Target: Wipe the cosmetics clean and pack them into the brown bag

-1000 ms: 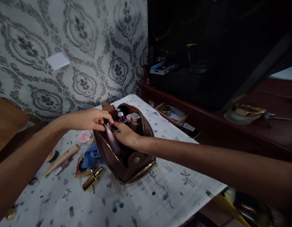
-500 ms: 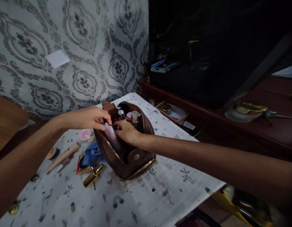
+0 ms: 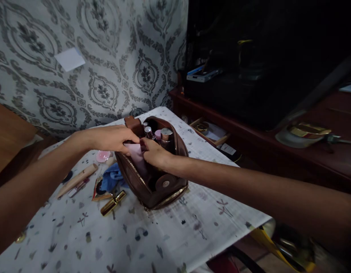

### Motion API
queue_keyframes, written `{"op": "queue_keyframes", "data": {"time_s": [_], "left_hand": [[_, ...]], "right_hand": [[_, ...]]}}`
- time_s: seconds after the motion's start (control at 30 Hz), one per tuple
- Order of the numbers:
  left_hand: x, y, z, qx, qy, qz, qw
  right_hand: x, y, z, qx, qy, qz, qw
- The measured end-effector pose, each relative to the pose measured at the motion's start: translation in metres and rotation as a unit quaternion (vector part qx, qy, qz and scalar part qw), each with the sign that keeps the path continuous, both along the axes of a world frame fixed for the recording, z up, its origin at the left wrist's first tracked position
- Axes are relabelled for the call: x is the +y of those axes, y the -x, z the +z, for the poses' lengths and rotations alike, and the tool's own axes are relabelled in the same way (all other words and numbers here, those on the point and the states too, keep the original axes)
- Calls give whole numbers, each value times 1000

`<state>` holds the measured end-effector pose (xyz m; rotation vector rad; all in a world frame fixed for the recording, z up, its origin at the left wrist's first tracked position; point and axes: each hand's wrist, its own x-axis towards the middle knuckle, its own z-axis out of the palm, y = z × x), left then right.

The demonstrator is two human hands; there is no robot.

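Observation:
A brown leather pouch (image 3: pixel 161 189) stands unzipped on a table covered with patterned white cloth (image 3: pixel 170 235). Bottles with silver caps (image 3: pixel 166 135) stand upright in its far end. My left hand (image 3: pixel 111 138) grips the pouch's left rim near the top. My right hand (image 3: pixel 154 153) reaches into the mouth of the pouch, its fingers pinched on a pale pink tube (image 3: pixel 135 155) that leans against the left wall. What lies deeper in the pouch is hidden.
Left of the pouch lie a blue cloth (image 3: pixel 111 180), a gold lipstick (image 3: pixel 113 203), a cream tube (image 3: pixel 77 180), a small pink disc (image 3: pixel 103 156) and an open compact (image 3: pixel 98 191). A dark wooden shelf (image 3: pixel 306 155) with a gold-rimmed dish (image 3: pixel 302 133) stands right.
Both hands stayed at the pouch's mouth. My right hand's fingers rose slightly and closed on the pink tube's top. The view shifted a little to the right.

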<state>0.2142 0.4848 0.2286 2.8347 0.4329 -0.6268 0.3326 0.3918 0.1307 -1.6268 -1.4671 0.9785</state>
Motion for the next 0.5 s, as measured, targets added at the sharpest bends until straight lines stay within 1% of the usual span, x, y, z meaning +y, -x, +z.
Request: {"op": "queue_keyframes", "data": {"time_s": [0.1,0.2,0.23,0.27,0.37,0.43,0.5], "left_hand": [[3,2,-1,-3,3,9,1000],[4,5,-3,-11,-6,13,1000],[4,5,-3,-8,-6,11,1000],[4,5,-3,-6,-5,7,1000],[1,5,-2,-1,-7,2,1000],[-1,6,-1,1,-15,4,1000],[-1,7,-2,1,-25,9,1000]], "right_hand": [[-12,-5,11,-92,-14,19,995],[-32,-13,22,-192,-52,44,979],[-38,-15,26,-223,-49,73,971],[-43,-18,29,-245,-33,117,962],[-48,-24,37,-269,21,250,930],[-45,-24,38,-270,40,296,915],[-40,-21,34,-267,50,305,913]]}}
